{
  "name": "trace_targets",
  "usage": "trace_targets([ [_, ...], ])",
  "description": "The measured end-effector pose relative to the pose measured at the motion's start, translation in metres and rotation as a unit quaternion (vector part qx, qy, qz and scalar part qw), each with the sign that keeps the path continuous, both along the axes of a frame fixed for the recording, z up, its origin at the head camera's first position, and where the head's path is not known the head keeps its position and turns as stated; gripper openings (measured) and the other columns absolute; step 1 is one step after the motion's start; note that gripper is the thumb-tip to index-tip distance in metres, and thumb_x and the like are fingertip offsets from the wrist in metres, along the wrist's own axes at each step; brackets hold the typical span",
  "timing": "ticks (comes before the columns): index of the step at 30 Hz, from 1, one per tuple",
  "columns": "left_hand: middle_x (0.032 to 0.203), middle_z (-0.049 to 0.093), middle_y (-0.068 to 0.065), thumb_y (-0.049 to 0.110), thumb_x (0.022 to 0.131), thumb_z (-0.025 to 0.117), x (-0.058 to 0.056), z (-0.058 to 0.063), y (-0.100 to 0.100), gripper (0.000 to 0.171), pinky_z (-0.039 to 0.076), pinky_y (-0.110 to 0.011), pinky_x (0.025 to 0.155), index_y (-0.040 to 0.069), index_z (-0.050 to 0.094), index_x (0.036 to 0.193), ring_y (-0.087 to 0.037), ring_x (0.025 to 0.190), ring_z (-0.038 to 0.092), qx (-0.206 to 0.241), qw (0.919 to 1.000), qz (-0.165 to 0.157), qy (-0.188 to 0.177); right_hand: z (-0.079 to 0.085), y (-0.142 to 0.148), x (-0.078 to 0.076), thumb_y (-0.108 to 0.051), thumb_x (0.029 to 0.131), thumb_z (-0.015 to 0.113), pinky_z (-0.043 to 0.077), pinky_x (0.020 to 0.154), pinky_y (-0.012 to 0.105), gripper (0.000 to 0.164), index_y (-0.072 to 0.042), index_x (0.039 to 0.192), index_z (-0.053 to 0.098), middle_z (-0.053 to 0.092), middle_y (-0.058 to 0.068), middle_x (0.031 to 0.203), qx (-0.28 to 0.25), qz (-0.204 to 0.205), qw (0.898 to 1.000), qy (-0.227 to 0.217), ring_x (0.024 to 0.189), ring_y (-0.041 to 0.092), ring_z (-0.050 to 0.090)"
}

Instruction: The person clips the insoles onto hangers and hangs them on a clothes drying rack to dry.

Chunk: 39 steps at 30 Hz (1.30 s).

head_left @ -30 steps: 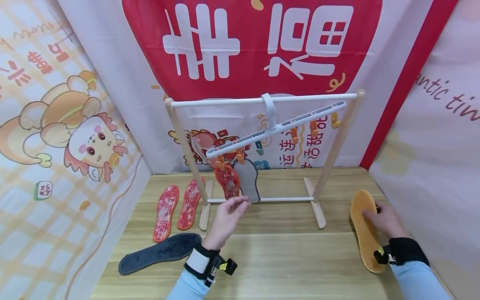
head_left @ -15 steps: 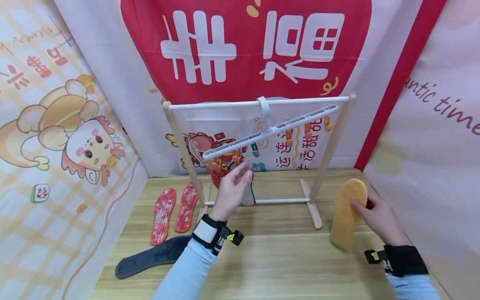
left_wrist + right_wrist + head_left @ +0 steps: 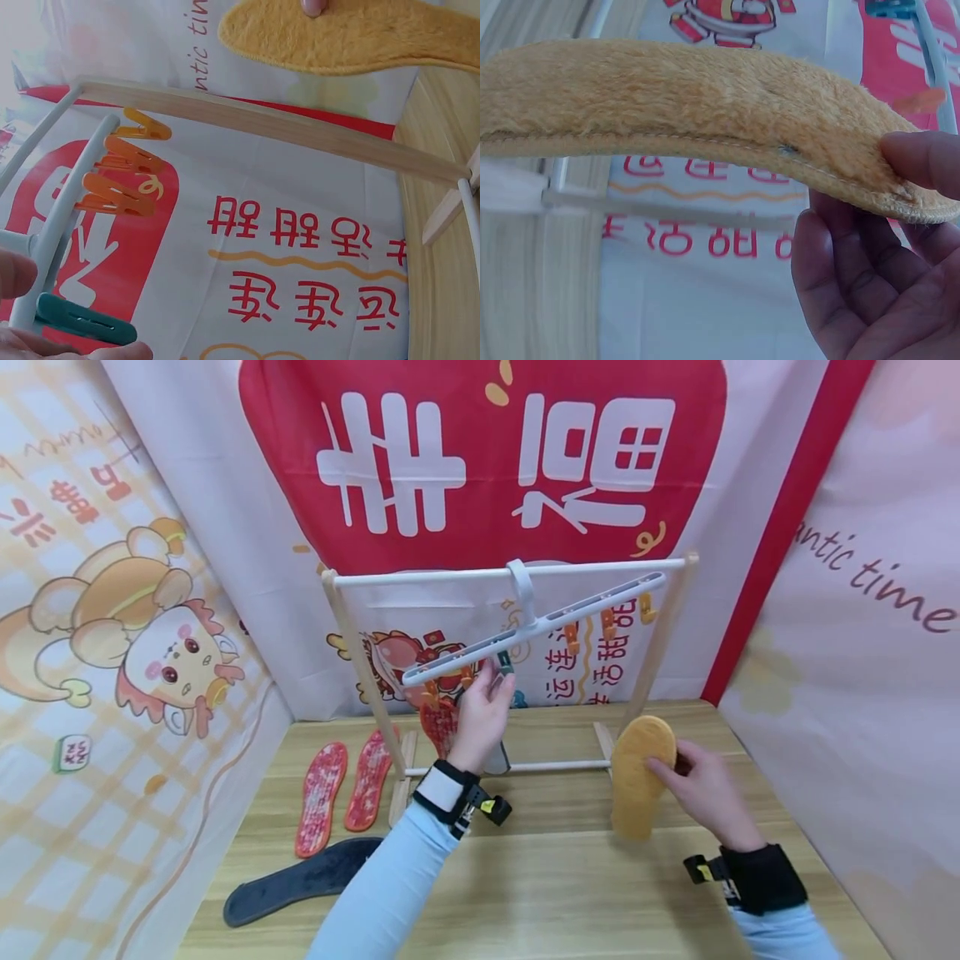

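My right hand (image 3: 708, 793) pinches a tan fleecy insole (image 3: 640, 781) near its upper end, thumb (image 3: 922, 157) on the fluffy face and fingers behind. The insole hangs upright at the rack's right side. My left hand (image 3: 480, 718) is raised to the white clip hanger (image 3: 585, 607), its fingertips right by a green clothes peg (image 3: 86, 319). In the left wrist view that peg lies between thumb and fingers, which stand apart. Behind the left hand, a red patterned insole (image 3: 438, 722) and a grey insole (image 3: 498, 760), mostly hidden, hang from orange pegs.
The hanger hooks over the top bar (image 3: 420, 577) of a wooden rack (image 3: 360, 652). Several orange and yellow pegs (image 3: 124, 196) hang at its right end. On the table (image 3: 540, 893) lie two red insoles (image 3: 321, 797) and a dark insole (image 3: 300, 881), partly behind the left sleeve.
My right hand has lifted the tan insole off the table and carried it left toward the rack. My left hand has risen from the hanging insoles to the green peg.
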<state>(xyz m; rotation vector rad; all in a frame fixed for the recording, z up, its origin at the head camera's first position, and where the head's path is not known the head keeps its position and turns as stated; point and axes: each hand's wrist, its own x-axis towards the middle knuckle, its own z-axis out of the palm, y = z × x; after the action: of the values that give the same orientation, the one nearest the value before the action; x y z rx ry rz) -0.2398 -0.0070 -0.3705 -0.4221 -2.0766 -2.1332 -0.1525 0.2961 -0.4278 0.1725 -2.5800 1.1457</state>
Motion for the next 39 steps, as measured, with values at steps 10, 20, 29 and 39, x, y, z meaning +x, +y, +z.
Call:
trace_targets([
  [10,0.143,0.052,-0.008,0.026,0.104,0.052,-0.009,0.004,-0.004,0.045,0.043,-0.034,0.105,0.012,0.046,0.146,-0.020,0.129,0.052,0.036,0.9977,0.040,-0.042,-0.002,-0.042,-0.013,-0.017,0.092,0.072,0.056,0.067,0.028,0.026,0.002,0.111,0.067,0.071,0.011,0.094,-0.032,0.067,0.997,-0.010,0.079,0.020,0.065],
  [20,0.120,0.058,-0.017,0.023,0.103,0.055,-0.013,0.006,-0.023,0.037,0.050,-0.034,0.097,0.001,0.052,0.133,-0.026,0.111,0.059,0.052,0.9975,0.045,-0.020,0.007,-0.079,-0.027,-0.015,0.094,0.071,0.056,0.065,0.028,0.024,-0.001,0.112,0.068,0.070,0.008,0.093,-0.044,0.110,0.993,-0.003,0.077,0.017,0.064],
  [29,0.113,0.062,-0.012,0.028,0.101,0.057,-0.012,0.010,-0.038,0.039,0.050,-0.036,0.094,0.000,0.054,0.129,-0.022,0.102,0.062,0.050,0.9976,0.045,-0.016,0.015,-0.110,-0.042,-0.029,0.098,0.064,0.055,0.063,0.030,0.027,-0.005,0.109,0.070,0.070,0.005,0.091,-0.055,0.135,0.989,-0.016,0.075,0.016,0.063],
  [39,0.120,0.062,-0.013,0.023,0.101,0.058,-0.012,0.013,-0.049,0.035,0.051,-0.038,0.097,0.001,0.056,0.127,-0.023,0.105,0.066,0.090,0.9948,0.044,-0.018,0.016,-0.150,-0.057,-0.025,0.098,0.065,0.056,0.063,0.029,0.023,-0.005,0.108,0.070,0.070,0.004,0.090,-0.023,0.156,0.987,0.002,0.073,0.013,0.063],
])
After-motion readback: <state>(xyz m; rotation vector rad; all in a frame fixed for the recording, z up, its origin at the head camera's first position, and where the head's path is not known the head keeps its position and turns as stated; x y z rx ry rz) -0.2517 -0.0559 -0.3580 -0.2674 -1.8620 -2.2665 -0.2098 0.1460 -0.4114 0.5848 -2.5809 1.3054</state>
